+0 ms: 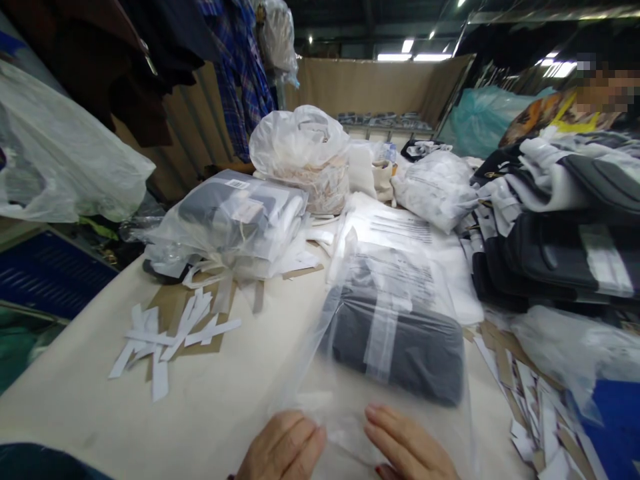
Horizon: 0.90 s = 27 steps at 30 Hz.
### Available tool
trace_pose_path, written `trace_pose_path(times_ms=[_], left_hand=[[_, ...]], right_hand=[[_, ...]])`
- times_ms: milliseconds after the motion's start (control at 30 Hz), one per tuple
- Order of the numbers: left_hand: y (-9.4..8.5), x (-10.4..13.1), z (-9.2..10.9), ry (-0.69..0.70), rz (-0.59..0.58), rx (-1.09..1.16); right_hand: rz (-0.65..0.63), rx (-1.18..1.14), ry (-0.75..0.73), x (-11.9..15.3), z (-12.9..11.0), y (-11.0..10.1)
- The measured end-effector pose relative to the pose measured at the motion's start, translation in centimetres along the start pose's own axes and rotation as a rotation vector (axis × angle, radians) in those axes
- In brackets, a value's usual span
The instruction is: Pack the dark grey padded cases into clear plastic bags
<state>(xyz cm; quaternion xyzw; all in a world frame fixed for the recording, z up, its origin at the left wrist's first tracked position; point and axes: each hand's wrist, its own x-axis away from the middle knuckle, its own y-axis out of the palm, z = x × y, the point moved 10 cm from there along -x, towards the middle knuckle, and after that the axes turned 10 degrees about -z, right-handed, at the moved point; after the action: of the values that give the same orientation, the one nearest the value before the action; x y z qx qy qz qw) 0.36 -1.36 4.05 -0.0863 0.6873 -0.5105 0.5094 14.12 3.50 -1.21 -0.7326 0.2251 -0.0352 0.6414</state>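
A clear plastic bag lies on the table in front of me, with a dark grey zip-style case inside it. A pale translucent strip is wrapped round the case. At the bag's near end, my left hand has its fingers pressed together on the plastic. Opposite it, my right hand grips the same near part, fingers fairly straight and thumb tip below. The plastic between the hands is creased. Part of each hand is cut off by the lower edge of the view.
White paper strips lie on brown card at left, beside a bagged grey stack. At right are piled dark cases and more card strips. Printed white bags lie beyond. A person is at far right.
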Motion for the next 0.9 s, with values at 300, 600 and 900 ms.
trace_pose_path(times_ms=[300,600,900], left_hand=[[1.1,-1.3,-6.0,-0.509,-0.204,-0.246],[1.8,-0.8,-5.4,-0.385,-0.103,-0.007],[3.0,-1.1,-3.4,-0.232,-0.06,0.062]], right_hand=[[0.039,-0.111,-0.128,-4.9,-2.2,-0.3],[-0.103,0.026,-0.02,-9.9,-1.6,4.9],[0.081,-0.051,-0.082,-8.7,-3.5,5.9]])
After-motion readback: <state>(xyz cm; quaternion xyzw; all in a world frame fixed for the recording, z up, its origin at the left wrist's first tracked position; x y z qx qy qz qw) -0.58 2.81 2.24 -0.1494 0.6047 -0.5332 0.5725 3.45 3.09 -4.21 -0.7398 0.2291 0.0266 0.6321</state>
